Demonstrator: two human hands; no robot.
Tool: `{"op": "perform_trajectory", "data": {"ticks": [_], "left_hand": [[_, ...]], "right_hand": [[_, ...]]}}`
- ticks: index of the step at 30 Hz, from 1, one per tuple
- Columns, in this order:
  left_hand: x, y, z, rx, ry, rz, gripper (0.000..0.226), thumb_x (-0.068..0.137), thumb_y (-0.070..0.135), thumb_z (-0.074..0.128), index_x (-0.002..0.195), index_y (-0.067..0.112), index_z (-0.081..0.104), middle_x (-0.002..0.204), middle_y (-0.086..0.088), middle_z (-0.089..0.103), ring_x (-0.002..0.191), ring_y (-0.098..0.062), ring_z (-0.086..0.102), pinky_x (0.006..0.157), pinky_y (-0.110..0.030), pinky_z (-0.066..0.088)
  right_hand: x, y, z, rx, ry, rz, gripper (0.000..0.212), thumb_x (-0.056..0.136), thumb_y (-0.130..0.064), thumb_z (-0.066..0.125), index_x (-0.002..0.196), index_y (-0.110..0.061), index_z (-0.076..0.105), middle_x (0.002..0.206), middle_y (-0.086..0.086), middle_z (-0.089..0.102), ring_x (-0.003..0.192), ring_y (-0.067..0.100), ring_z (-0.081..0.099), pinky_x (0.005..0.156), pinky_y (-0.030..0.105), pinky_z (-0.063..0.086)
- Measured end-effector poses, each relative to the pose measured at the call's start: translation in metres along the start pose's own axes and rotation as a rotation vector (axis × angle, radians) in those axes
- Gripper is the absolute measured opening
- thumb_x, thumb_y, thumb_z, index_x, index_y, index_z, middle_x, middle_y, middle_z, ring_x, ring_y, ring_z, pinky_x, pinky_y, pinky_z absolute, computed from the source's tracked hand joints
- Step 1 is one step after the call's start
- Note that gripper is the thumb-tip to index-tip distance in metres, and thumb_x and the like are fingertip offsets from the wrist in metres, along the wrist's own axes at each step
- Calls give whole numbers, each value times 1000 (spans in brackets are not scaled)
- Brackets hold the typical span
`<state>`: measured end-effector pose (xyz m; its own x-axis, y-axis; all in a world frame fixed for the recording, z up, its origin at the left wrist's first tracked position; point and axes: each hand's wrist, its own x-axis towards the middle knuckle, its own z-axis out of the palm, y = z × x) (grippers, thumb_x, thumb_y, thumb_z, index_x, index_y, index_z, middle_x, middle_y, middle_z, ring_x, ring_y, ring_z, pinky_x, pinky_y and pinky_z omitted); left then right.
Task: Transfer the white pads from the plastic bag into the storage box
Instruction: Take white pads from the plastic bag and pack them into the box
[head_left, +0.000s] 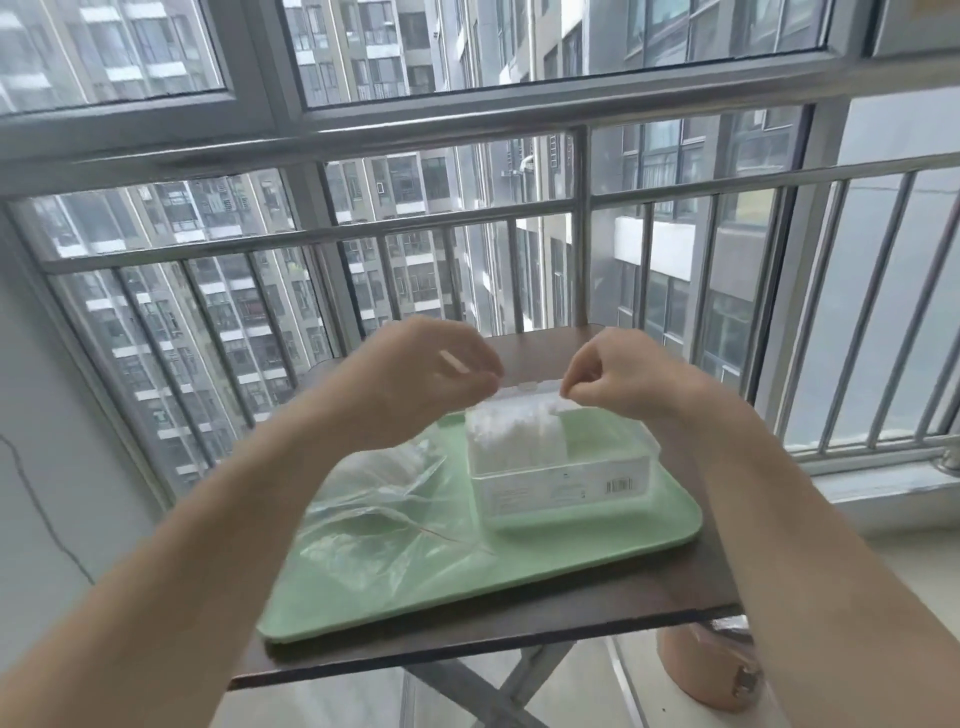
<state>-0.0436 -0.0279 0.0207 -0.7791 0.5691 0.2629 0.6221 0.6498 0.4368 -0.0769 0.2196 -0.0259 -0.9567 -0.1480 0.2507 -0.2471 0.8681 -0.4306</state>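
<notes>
Head view, left hand (423, 376) and right hand (621, 374) pinching plastic bag (511, 428), above storage box (563, 488)

Left hand (434, 376), right hand (621, 374) on bag (511, 423)

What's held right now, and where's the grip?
The left hand and right hand pinch the clear bag of white pads by its top corners, over the storage box.

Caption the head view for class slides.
The left hand and right hand pinch a plastic bag of white pads over the storage box on a green tray.
</notes>
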Motion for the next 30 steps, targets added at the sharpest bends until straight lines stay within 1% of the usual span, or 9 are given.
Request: {"op": "perform_trajectory", "data": {"ticks": [4, 7, 9, 11, 14, 18, 23, 26, 30], "left_hand": [[-59, -16, -22, 167, -93, -53, 40, 72, 46, 81, 109, 48, 64, 112, 31, 59, 103, 11, 54, 89, -17, 45], [-90, -40, -20, 376, -183, -130, 59, 72, 50, 81, 123, 52, 51, 129, 26, 44, 119, -1, 40, 104, -27, 36], [-102, -55, -19, 404, -147, -155, 47, 77, 47, 76, 117, 51, 52, 126, 22, 43, 115, -4, 43, 103, -29, 41], [-108, -68, -18, 291, 1, -154, 23, 85, 34, 72, 96, 49, 57, 110, 19, 56, 95, -2, 58, 89, -31, 54], [-105, -79, -18, 113, 284, -153, 25, 87, 20, 71, 83, 43, 64, 86, 17, 68, 71, 0, 66, 71, -29, 59], [-98, -69, -25, -12, 502, -129, 15, 87, 17, 72, 88, 32, 70, 84, 16, 69, 71, 1, 66, 67, -16, 51], [-91, -64, -30, -53, 556, -112, 20, 84, 13, 74, 84, 33, 71, 82, 17, 70, 71, 2, 65, 67, -13, 48], [-89, -60, -28, -82, 559, -118, 19, 84, 13, 74, 83, 32, 72, 81, 18, 70, 72, 5, 65, 69, -12, 49], [-87, -57, -25, -91, 551, -114, 18, 83, 16, 73, 82, 34, 72, 78, 21, 70, 71, 9, 64, 65, -5, 43]], "right_hand": [[-29, -47, -6, 150, 41, -134, 11, 88, -20, 67, 89, -25, 78, 75, -14, 71, 70, -2, 64, 64, 15, 48], [-54, -98, 1, 296, -37, -228, 12, 91, -10, 64, 93, -14, 75, 74, -5, 73, 68, 6, 69, 68, 21, 58], [-68, -127, 10, 347, -78, -269, 14, 90, -6, 62, 92, -12, 74, 74, -3, 74, 67, 9, 71, 68, 23, 59], [-81, -153, 24, 346, -143, -288, 15, 89, -6, 61, 92, -13, 74, 75, -3, 75, 67, 9, 71, 67, 23, 58], [-88, -178, 54, 231, -181, -306, 24, 90, -10, 57, 105, -16, 75, 94, -6, 76, 85, 7, 70, 80, 25, 57], [-79, -190, 91, 6, -205, -260, 45, 91, -4, 39, 131, -14, 58, 133, 4, 58, 124, 22, 52, 105, 33, 42], [-55, -201, 117, -206, -71, -192, 23, 84, 6, 44, 100, -4, 58, 111, 15, 52, 98, 32, 55, 80, 38, 50], [-47, -211, 128, -317, 23, -194, 32, 84, 8, 46, 114, -1, 54, 115, 17, 49, 107, 31, 51, 83, 33, 43], [-33, -212, 137, -434, 95, -171, 50, 84, 1, 56, 133, -2, 45, 129, 17, 44, 114, 30, 45, 89, 34, 46]]}}
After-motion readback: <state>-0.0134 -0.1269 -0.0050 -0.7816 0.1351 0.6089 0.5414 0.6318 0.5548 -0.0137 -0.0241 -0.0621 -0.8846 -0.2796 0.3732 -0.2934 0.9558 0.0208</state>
